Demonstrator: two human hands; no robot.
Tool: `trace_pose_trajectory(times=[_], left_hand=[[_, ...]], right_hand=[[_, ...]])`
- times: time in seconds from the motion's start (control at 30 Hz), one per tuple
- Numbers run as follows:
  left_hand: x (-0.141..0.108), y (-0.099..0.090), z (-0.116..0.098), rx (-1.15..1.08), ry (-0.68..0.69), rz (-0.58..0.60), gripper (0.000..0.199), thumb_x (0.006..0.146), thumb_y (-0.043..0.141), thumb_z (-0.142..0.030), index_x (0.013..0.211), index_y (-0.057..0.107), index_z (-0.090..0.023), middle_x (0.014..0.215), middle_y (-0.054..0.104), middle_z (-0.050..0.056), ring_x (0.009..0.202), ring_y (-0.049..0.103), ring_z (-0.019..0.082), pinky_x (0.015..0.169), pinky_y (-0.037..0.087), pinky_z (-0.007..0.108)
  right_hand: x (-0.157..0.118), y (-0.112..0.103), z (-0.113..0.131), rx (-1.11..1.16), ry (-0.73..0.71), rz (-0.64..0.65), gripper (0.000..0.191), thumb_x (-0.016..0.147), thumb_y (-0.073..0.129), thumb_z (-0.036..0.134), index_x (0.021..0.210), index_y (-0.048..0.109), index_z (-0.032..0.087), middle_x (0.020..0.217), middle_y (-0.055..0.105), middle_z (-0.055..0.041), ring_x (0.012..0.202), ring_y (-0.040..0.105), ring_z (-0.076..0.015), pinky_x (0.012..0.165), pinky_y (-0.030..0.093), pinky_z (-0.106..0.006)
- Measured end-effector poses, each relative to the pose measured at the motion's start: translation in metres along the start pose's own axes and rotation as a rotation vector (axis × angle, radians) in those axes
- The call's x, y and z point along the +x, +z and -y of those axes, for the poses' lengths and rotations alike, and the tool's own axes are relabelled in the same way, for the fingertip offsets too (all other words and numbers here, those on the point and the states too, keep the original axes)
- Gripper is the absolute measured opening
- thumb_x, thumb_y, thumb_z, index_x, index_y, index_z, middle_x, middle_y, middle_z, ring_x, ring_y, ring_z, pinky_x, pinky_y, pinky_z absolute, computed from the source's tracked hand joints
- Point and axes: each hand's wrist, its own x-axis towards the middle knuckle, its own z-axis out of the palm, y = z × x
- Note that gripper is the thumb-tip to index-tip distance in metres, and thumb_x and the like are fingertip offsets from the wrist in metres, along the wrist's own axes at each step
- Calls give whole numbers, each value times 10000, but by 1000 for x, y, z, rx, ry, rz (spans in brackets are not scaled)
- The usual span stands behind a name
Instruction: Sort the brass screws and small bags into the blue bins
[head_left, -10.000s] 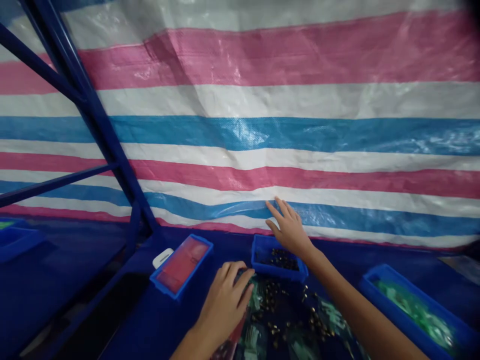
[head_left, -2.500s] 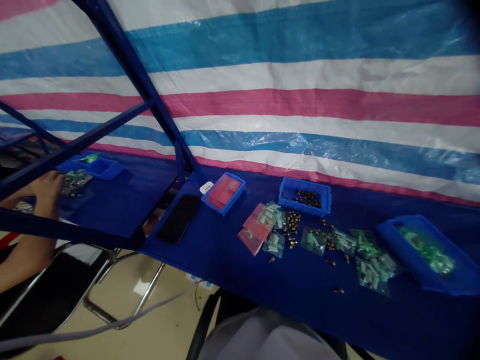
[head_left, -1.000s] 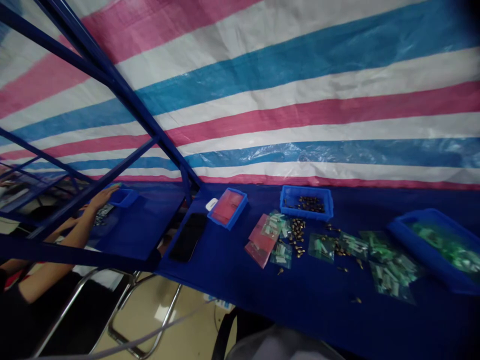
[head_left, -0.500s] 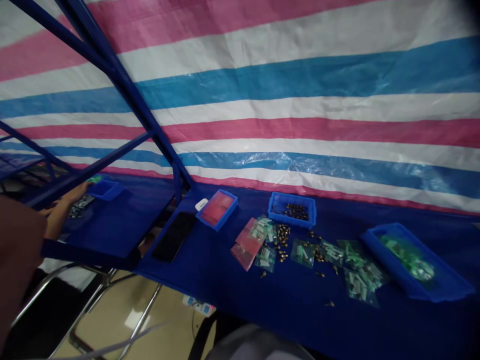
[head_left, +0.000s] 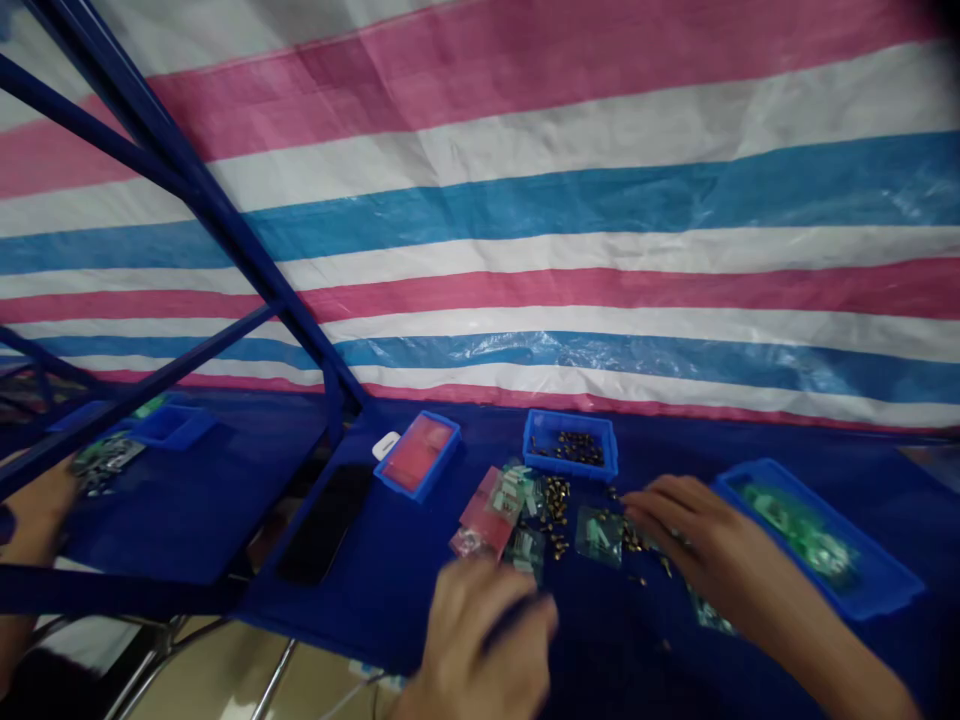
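My left hand (head_left: 484,635), blurred by motion, is over the front of the table with its fingers curled, just below a pink bag (head_left: 487,515); whether it holds anything is unclear. Fingers together, my right hand (head_left: 694,525) reaches over small brass-coloured parts (head_left: 634,535) and clear bags, its fingertips beside a small clear bag (head_left: 599,534) with pale pieces inside. What lies under that hand is hidden. More brass-coloured parts (head_left: 556,505) form a loose pile between the bags.
Behind stands a blue tray (head_left: 534,463) of dark parts. A larger blue tray (head_left: 889,592) with green bags is at right. At left are a blue tray with pink bags (head_left: 451,446), a white case (head_left: 386,446), a black phone (head_left: 324,525), blue frame bars (head_left: 247,255) and another person's hand (head_left: 37,505).
Both my hands have come into view over the table, the right one now covering some parts and bags. The camera view has shifted, and the other person's hand has moved left.
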Motion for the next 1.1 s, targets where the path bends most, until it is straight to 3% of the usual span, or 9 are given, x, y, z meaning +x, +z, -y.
trace_pose_trajectory(times=[0.1,0.2,0.33,0.47,0.6,0.7,0.83,0.93,1.1], left_hand=[[52,28,31,-40,-202,-55,237,927,537,-182,1143,621,-232,962,684,58,869,635,194,828,515,356],[82,51,49,-56,-248,-158,231,939,509,-182,1140,620,-207,923,698,51,800,632,175,789,509,323],[101,70,54,-136,-112,-44,236,942,493,-180,1131,628,-218,899,701,33,827,641,161,819,501,295],[116,90,59,-218,-27,132,238,968,439,-195,1107,627,-239,889,685,8,799,632,136,781,492,260],[107,107,63,-229,-114,119,209,960,478,-308,1096,584,-189,767,608,1,646,568,123,661,473,240],[88,113,59,-187,-43,186,184,930,516,-339,1015,592,-194,789,601,13,707,587,144,687,471,254],[75,118,50,-243,-57,260,140,887,575,-312,967,581,-197,867,598,30,797,601,163,709,480,256],[74,124,48,-307,-63,275,165,870,612,-279,1010,586,-196,925,586,40,852,597,171,739,488,262],[72,132,54,-401,-111,241,103,935,564,-272,967,626,-196,911,600,36,828,604,150,736,487,249]], right_hand=[[6,35,-8,-83,33,278,168,906,565,213,1020,688,222,947,666,-74,882,646,-219,779,523,-336],[9,62,-12,-113,80,400,152,907,546,184,993,670,199,973,646,-76,924,638,-217,816,501,-321],[21,61,-4,-121,94,422,157,916,508,169,888,660,197,902,636,-66,874,638,-215,756,488,-304],[44,46,10,133,78,318,194,938,469,198,944,663,202,910,649,-57,829,636,-187,753,474,-283],[54,53,20,488,153,196,183,926,505,285,970,668,215,884,686,-28,767,645,-170,722,482,-270],[47,70,20,772,301,171,223,899,550,384,977,653,203,892,709,-35,786,667,-186,752,520,-299],[35,81,17,1169,513,155,328,845,628,485,985,600,189,880,719,-62,809,692,-203,829,542,-358],[34,78,18,1273,601,121,339,821,666,502,925,614,184,855,719,-70,837,691,-218,852,534,-384],[37,75,20,1191,582,110,396,758,701,559,809,677,167,829,698,-49,753,647,-192,712,534,-312]])
